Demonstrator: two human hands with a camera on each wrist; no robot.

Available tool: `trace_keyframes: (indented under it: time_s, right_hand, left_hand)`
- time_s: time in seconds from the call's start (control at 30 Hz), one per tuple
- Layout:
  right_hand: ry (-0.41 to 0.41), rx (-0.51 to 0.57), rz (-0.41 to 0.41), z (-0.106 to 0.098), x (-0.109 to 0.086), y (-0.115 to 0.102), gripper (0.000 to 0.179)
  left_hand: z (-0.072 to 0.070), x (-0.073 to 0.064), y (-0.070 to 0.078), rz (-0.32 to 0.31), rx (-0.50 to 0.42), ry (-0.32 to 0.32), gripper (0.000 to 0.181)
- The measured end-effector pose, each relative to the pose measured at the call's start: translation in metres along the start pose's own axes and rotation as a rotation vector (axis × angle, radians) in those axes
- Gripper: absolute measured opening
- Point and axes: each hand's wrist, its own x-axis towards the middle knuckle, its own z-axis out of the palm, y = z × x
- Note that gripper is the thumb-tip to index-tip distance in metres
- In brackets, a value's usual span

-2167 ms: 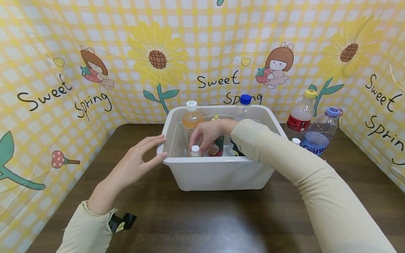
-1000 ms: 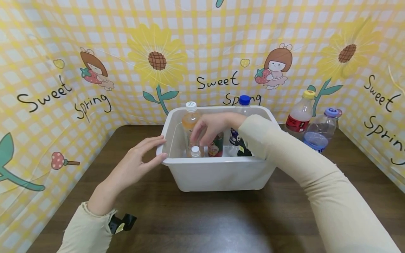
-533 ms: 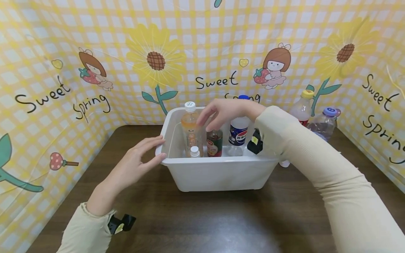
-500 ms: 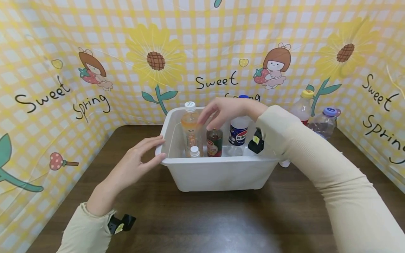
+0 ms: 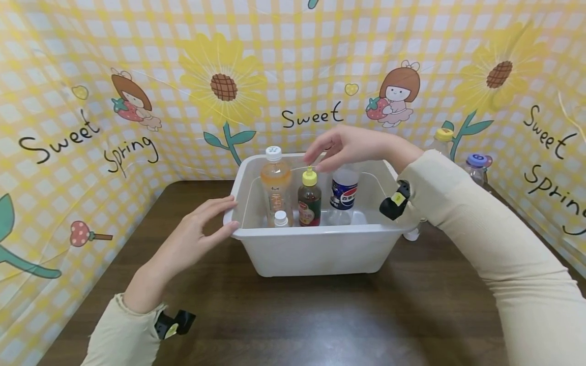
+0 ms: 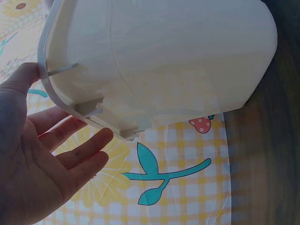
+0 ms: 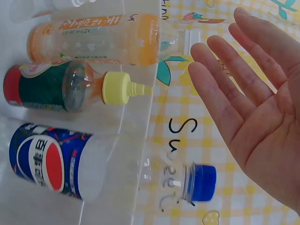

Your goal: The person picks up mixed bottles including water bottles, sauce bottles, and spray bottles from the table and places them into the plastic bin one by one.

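My left hand [image 5: 201, 226] rests on the left end of a white plastic tub [image 5: 320, 249], thumb and fingertips at its rim. In the left wrist view those fingers are mostly straight. My right hand [image 5: 350, 146] hovers over the tub's back side with nothing in it, fingers spread in the right wrist view. Inside the tub stand an orange-labelled drink bottle [image 5: 276, 180], a small white-capped bottle [image 5: 281, 218], a yellow-nozzled squeeze bottle [image 5: 310, 203] and a blue-capped Pepsi bottle [image 7: 51, 161]. The Pepsi cap is hidden behind my right hand in the head view.
Right of the tub, partly behind my right sleeve, are a yellow-capped bottle [image 5: 441, 142], a purple-capped bottle [image 5: 477, 165] and a small white bottle [image 5: 412, 234]. The dark wooden table [image 5: 293, 320] meets a yellow checked cloth [image 5: 316, 61] at the back and sides.
My right hand has let go of the small white-capped bottle in the tub, then moved up and right over the back rim. My left hand has stayed at the rim.
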Motion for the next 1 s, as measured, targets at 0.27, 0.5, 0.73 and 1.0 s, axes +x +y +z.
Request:
trace_keyframes:
  time_s: [0.27, 0.5, 0.73, 1.0]
  right_hand:
    - [0.09, -0.01, 0.045, -0.005, -0.024, 0.002, 0.03]
    - [0.181, 0.005, 0.025, -0.005, -0.041, 0.01, 0.027]
    - [0.255, 0.036, 0.004, -0.003, -0.056, 0.015, 0.026]
    - [0.391, 0.044, 0.05, 0.002, -0.078, 0.021, 0.023]
  left_hand:
    - [-0.001, 0.001, 0.0, 0.005, 0.006, 0.002, 0.049]
    - [-0.001, 0.001, 0.0, 0.006, 0.01, 0.001, 0.049]
    - [-0.001, 0.001, -0.001, 0.01, 0.011, 0.005, 0.049]
    - [-0.001, 0.001, 0.0, 0.006, 0.005, 0.004, 0.049]
